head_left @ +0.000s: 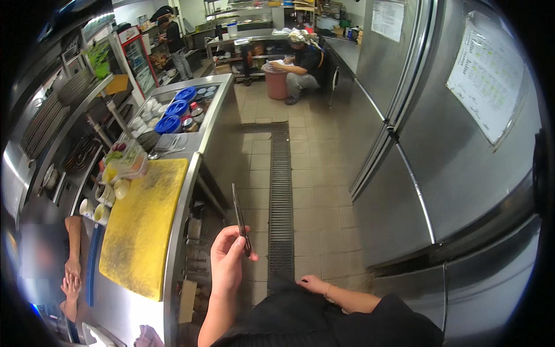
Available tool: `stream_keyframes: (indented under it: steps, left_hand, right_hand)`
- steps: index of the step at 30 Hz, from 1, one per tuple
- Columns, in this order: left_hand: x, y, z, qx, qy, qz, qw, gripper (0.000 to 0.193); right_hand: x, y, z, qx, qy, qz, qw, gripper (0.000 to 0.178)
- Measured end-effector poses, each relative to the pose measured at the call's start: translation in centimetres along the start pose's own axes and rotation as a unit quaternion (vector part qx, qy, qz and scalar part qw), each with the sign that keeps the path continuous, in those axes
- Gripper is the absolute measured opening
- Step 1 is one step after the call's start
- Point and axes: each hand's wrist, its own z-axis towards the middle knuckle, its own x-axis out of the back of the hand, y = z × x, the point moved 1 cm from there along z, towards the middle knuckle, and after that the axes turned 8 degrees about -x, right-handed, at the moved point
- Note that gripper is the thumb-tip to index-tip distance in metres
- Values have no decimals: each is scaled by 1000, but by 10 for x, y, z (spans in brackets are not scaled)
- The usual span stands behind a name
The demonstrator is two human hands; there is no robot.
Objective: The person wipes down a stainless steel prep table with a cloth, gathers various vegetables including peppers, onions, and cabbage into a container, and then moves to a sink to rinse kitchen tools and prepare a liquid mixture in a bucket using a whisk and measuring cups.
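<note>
Okay, our left hand [228, 260] has the slim dark utensil [239, 214] upright, fingers pinching its lower end. Probably light, stiff, slightly slick; that lower end's the spot to hold. Right hand [314, 284] curled low, can't tell if empty. Worktop [115, 295] with yellow board [144, 225] flanks us left, steel doors [399, 202] right; crouching person [309, 61] ahead.

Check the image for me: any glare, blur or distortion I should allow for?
Head view: glare whites out part of the steel counter at lower left; a blurred patch covers the person at far left; steel doors bow near the dark rim; the slim tool in the left hand reads clearly.
</note>
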Motion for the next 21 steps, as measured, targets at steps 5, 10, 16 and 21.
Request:
stream_keyframes:
  steps: [5, 10, 16, 21]
  left_hand:
    - [-43, -27, 43, 24, -33, -18, 999, 17]
    - [-39, -37, 74, -2, -26, -16, 1000, 18]
    - [-15, -30, 117, 4, -67, -44, 997, 17]
    - [10, -7, 166, -12, -98, -64, 993, 16]
  right_hand:
    - [17, 22, 17, 48, 93, -1, 994, 42]
    - [9, 39, 37, 17, 45, -19, 999, 41]
    - [25, 29, 65, -25, 54, 47, 997, 32]
    - [43, -8, 98, -202, 117, 84, 969, 30]
